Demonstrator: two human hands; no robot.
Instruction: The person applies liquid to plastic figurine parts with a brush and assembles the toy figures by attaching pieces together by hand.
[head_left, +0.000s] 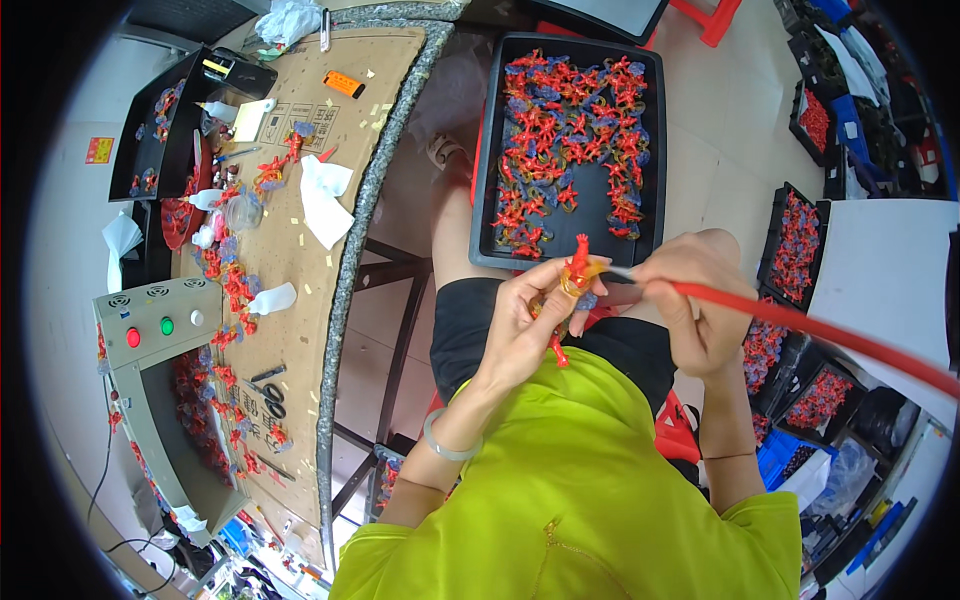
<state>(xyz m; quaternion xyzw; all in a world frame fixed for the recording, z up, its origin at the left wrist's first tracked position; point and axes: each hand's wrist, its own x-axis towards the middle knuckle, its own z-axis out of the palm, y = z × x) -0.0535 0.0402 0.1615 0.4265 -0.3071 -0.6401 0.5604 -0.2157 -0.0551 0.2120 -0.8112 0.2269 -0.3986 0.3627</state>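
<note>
Red figurine [579, 274]: is being held aloft, near the black tray [592, 212].
Left hand [528, 312]: is clamping its fingers around the red figurine.
Right hand [700, 292]: is gripping a red-handled tool [800, 319]; pale tip is reaching the red figurine, contact unclear.
Black tray: is holding similar figurines [575, 122].
Surface [312, 285], left: is carrying a white bottle [273, 298].
</note>
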